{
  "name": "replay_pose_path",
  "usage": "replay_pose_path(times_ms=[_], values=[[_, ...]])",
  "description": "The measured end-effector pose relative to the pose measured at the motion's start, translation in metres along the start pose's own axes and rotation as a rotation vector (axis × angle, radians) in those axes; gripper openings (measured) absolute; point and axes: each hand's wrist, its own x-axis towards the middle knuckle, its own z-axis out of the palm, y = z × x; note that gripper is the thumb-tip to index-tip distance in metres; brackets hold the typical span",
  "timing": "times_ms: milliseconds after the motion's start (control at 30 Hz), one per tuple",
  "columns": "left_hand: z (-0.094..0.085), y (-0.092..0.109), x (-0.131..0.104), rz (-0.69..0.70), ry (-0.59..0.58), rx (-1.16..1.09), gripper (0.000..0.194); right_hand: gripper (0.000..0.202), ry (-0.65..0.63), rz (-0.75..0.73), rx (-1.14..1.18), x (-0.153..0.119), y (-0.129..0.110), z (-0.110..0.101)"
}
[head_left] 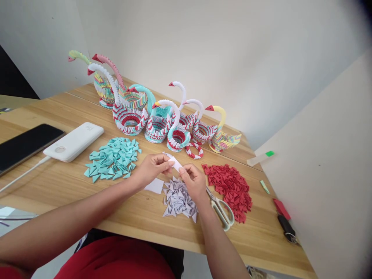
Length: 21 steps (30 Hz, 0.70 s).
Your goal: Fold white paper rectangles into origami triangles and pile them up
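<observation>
Above the wooden table, from my distant post, I am watching two bare hands working on a small folded white paper strip. The left hand is pinching its upper-left end between thumb and fingers, and the right hand is gripping the lower-right end the same way, so both grips are closing narrowly on one piece. The strip is tilting down to the right, just above a pile of pale folded triangles. Under the left wrist I am seeing a flat white paper piece lying on the wood. Scissors are resting just beside the right wrist, handles toward the near edge, with a heap of red triangles spreading beyond them. To the left, a heap of turquoise triangles is lying near a white power bank with a cable, and a dark phone is sitting beside that. Behind the hands, paper swans are standing in a cluster, a red-and-white ring lying among the front ones.
</observation>
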Motion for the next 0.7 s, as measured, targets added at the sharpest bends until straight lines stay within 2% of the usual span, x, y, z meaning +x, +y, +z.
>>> replay_pose_path(times_ms=[167, 267, 533, 700], values=[[0.0016, -0.0025, -0.0016, 0.131, 0.013, 0.231, 0.023, 0.026, -0.126, 0.030, -0.061, 0.0019, -0.0041, 0.0011], [0.0022, -0.0005, -0.0032, 0.155, 0.022, 0.288, 0.022, 0.027, -0.119, 0.032, -0.125, 0.0013, -0.0057, 0.0017], [-0.0015, 0.0023, 0.0000, 0.049, 0.076, 0.044, 0.025, 0.027, -0.074, 0.007, -0.112, 0.0009, 0.0016, 0.0005], [0.0004, -0.0019, -0.0001, 0.002, 0.018, -0.012, 0.027, 0.026, -0.042, 0.005, -0.085, -0.0009, 0.0029, 0.0025]])
